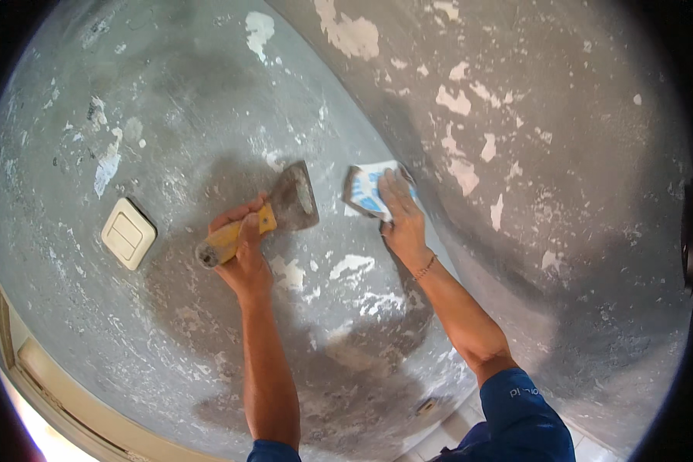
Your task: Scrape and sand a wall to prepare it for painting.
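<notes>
My left hand (246,262) is closed round the yellow handle of a paint scraper (294,202). Its broad, stained metal blade points up and to the right, in front of the grey wall (200,100). With my right hand (405,223) I hold a sheet of sandpaper (368,189) against the same wall, close to the corner. The sheet has a white and blue printed back and dark edges, and my fingers lie pressed over its right side. Pale patches of bare plaster show where the grey paint is gone.
A cream double light switch (128,233) sits on the wall to the left of the scraper. The adjoining wall (547,200), also patchy, rises at the right. A door frame (61,404) runs along the lower left. Low down are a small wall fitting (426,406) and pale floor tiles (456,426).
</notes>
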`<state>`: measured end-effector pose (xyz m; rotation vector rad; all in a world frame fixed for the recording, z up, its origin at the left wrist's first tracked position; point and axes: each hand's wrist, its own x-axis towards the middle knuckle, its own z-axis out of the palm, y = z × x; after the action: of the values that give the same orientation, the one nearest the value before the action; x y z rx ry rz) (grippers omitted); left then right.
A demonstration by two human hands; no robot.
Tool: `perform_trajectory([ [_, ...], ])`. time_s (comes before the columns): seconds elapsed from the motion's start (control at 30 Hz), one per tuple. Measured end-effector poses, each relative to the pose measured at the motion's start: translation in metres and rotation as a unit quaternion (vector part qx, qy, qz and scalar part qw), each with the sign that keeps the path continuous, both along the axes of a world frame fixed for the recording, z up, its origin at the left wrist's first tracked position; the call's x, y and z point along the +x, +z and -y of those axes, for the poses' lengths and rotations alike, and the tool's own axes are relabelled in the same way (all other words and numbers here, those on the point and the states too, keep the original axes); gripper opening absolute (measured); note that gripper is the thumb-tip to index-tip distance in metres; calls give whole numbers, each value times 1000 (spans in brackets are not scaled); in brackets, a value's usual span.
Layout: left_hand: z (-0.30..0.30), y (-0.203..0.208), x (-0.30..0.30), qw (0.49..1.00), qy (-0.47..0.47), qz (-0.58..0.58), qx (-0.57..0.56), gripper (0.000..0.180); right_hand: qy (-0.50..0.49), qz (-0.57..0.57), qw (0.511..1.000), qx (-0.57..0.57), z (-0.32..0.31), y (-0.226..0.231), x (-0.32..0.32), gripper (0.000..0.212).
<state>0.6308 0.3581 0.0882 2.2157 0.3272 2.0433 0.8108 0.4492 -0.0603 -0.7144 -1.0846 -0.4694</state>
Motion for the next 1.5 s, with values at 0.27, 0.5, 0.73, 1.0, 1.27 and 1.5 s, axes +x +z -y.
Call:
perform_trajectory([
  [0.27, -10, -6, -5, 999, -12, 24, -24, 18, 35, 37, 998, 21, 2, 79, 3, 71],
  [0.5, -6, -2, 3, 999, 6, 37, -10, 17, 12, 70, 997, 5, 3, 23, 5, 78],
  [0.73, 5, -18, -1, 996, 7, 72, -55, 17, 17, 50, 999, -3, 9, 82, -1, 78],
  [1.0, 86, -119, -73, 988, 44, 71, -128, 24, 280, -5, 894, -351, 126, -145, -45, 34],
  [1.27, 179, -159, -89, 895, 80, -118, -422, 12, 427, -99, 765, -472, 222, -170, -47, 20],
  [1.5, 230, -214, -110, 884, 29, -188, -428, 21, 551, 0, 685, -476, 275, -153, -69, 22],
])
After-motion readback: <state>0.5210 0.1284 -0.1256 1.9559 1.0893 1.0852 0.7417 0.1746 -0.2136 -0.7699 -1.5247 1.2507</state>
